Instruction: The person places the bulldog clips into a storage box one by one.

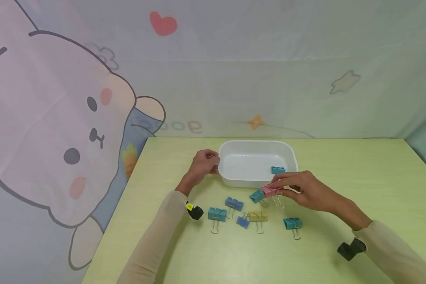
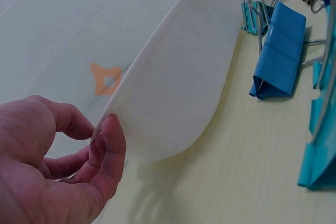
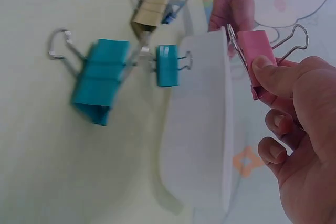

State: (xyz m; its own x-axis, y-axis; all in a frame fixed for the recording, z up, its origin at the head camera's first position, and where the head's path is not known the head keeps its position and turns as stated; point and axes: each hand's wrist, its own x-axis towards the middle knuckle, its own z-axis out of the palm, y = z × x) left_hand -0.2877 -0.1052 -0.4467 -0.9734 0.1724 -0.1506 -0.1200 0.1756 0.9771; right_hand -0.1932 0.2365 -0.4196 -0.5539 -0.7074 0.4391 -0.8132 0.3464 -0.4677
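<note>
A pink binder clip is pinched between the thumb and fingers of my right hand, above the front rim of a white plastic tub. In the right wrist view, the pink clip has its wire handles spread to either side. My left hand grips the tub's left end; the left wrist view shows thumb and fingers pinching the rim. Inside the tub, at its right side, lies a teal clip. Just below the pink clip, another teal clip sits on the table.
Several more clips lie in front of the tub: a teal one, a blue one, a small blue one, a yellow one and a teal one at right. A printed cloth hangs behind the table.
</note>
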